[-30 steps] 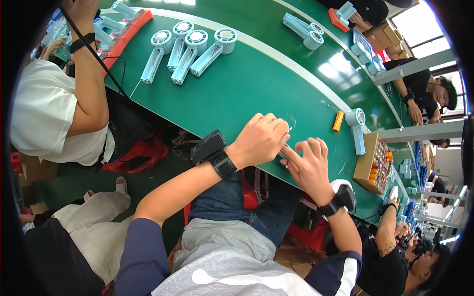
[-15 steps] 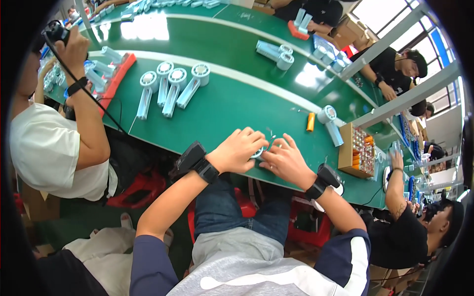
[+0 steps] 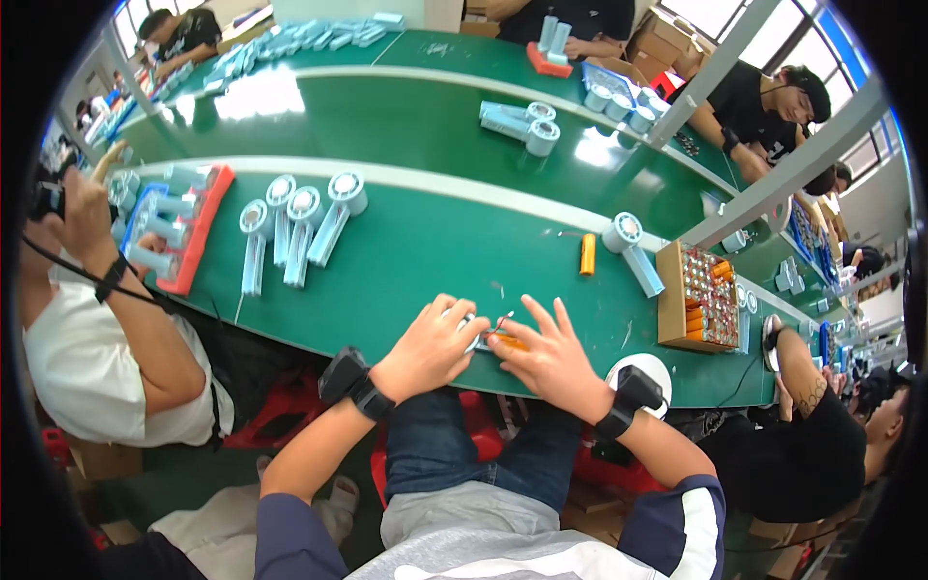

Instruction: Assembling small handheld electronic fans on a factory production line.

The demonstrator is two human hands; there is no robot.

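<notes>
At the near edge of the green table, my left hand (image 3: 433,346) is closed around a light-blue handheld fan (image 3: 481,342), mostly hidden under its fingers. An orange cylindrical battery (image 3: 509,341) with thin wires lies at the fan's right side. My right hand (image 3: 556,360) has its thumb and lower fingers against this battery, while its upper fingers are spread and raised. How far the battery sits inside the fan's handle cannot be made out. Both wrists wear black straps with dark boxes.
Several light-blue fans (image 3: 304,207) lie ahead to the left, beside a red rack (image 3: 201,232). A loose orange battery (image 3: 588,254), another fan (image 3: 628,232) and a cardboard box (image 3: 669,295) of batteries are to the right. Co-workers sit on both sides and across the belt (image 3: 387,111).
My view has shifted, and the right hand's fingers have spread out. The orange battery between my hands now shows. The co-worker at left has lowered a raised arm.
</notes>
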